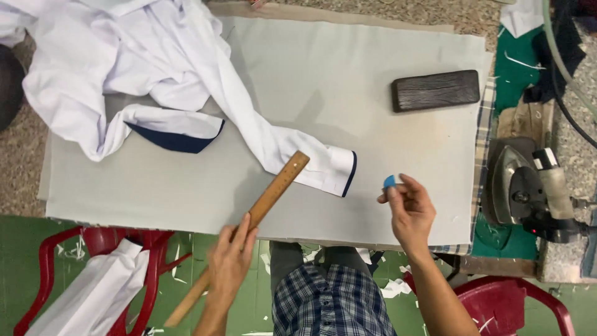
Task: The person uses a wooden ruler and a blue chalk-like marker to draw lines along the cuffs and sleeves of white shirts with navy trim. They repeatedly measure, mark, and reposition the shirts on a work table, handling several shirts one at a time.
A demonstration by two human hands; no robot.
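My left hand (229,258) grips a long wooden ruler (273,190) near its middle, and the ruler's far end lies over the cuff of a white shirt sleeve. The white shirt (130,56) with dark blue trim is heaped at the table's far left, one sleeve stretched toward the centre. My right hand (407,208) is raised over the table's near edge, pinching a small blue piece of chalk (390,181) between thumb and fingers. Both rest over a grey cloth-covered table (348,87).
A dark wooden block (435,90) lies at the far right of the table. An iron (528,190) sits on a stand to the right. Red plastic chairs (46,267) stand below left, one bearing folded white cloth (93,295), and another below right.
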